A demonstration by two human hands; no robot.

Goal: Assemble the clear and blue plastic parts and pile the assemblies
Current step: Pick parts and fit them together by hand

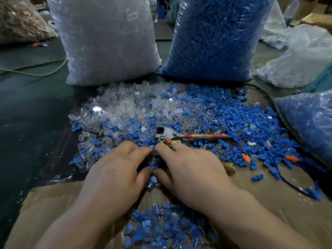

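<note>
Two bare hands meet at centre. The left hand (115, 169) and right hand (190, 169) have fingers curled inward and fingertips touching. Each grip is closed to a tight pinch on one small clear plastic sleeve with blue plug (154, 161) between the thumbs, which is mostly hidden. One finished assembly (150, 184) sits just below the thumbs; I cannot tell if it is held. The sleeve is glossy, see-through and roughly cylindrical, with a matte blue insert inside. Near the bottom edge, between the wrists, is a pile of clear-and-blue assemblies (161, 229), dozens and too many to count, on a brown cardboard sheet (269, 203) that is flat and dull. Beyond the hands is a spread of loose clear plastic sleeves (122, 108), shiny, mostly to the left. Loose blue ribbed plastic plugs (224, 105), matte, lie mostly to the right, and the two mix in the middle; there are hundreds. One pair of metal pliers with red handle (168, 133) lies on the spread just past the fingertips. Two orange plastic pieces (246, 158) lie among the plugs at right. Two tall crinkly transparent bags stand at the back: a bag of clear parts (107, 42) with a white label (132, 16), and a bag of blue parts (215, 38). A third bag (310, 119) lies at the right edge, partly cut off. Everything sits on a dark green surface (36, 123).
</note>
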